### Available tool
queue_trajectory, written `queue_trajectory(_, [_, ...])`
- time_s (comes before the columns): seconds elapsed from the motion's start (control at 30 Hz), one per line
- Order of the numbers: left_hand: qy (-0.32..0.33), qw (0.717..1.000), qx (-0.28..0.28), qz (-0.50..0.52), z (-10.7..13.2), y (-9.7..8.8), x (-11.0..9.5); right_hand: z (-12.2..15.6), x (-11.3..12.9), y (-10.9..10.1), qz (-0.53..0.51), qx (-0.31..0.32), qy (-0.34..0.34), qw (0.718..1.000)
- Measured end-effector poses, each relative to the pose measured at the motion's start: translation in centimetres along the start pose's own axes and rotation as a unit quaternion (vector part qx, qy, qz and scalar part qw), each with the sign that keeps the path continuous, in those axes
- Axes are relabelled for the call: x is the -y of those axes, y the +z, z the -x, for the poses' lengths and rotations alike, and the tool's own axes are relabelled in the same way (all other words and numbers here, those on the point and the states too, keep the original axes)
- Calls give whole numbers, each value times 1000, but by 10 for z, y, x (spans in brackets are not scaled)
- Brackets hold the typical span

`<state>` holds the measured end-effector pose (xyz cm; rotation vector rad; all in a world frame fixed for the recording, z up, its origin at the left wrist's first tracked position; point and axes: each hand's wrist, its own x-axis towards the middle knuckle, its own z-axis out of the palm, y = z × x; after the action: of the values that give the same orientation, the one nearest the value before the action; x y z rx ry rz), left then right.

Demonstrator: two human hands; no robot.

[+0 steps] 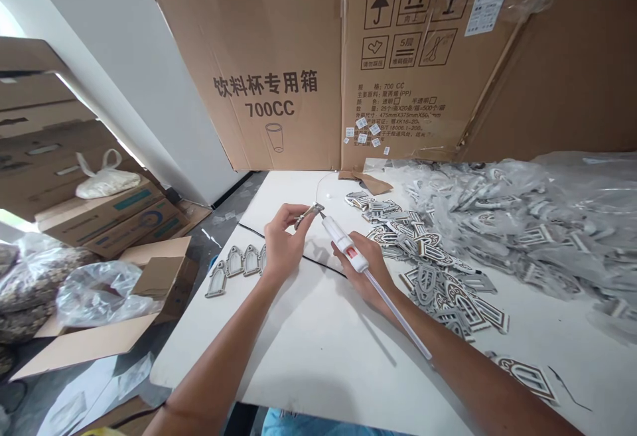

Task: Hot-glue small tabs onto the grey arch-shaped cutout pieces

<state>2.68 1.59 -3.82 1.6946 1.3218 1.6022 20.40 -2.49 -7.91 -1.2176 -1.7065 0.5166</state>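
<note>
My left hand [281, 240] pinches a small grey arch-shaped piece [307, 214] and holds it up above the white table [318, 350]. My right hand [362, 270] is wrapped round a white syringe-like glue applicator [348, 250], its tip touching the held piece and its long plunger rod [398, 316] running back over my forearm. To the left of my left hand, several matching arch pieces [233, 267] lie flat in a row on the table.
A heap of grey-and-white arch pieces [432, 257] spreads right of my hands, more in clear plastic bags [537, 217]. A big cardboard box [338, 58] stands behind the table. Cartons [114, 217] and filled plastic bags [94, 293] lie on the floor to the left.
</note>
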Motion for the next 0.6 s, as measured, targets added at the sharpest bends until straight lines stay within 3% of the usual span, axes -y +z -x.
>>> queue_trajectory(0.17, [-107, 991, 7, 84, -5, -1, 11, -1, 2, 0, -13, -10, -25, 1000])
queue_trajectory(0.3, [-203, 953, 9, 224, -7, -1, 16, 0, 3, -1, -8, -9, -56, 998])
queue_trajectory(0.43, [-240, 921, 9, 308, -8, 0, 13, 2, 3, -1, -7, -44, -47, 998])
queue_trajectory(0.6, [-267, 909, 34, 318, -6, 1, 13, 2, 2, 0, -1, -50, -49, 998])
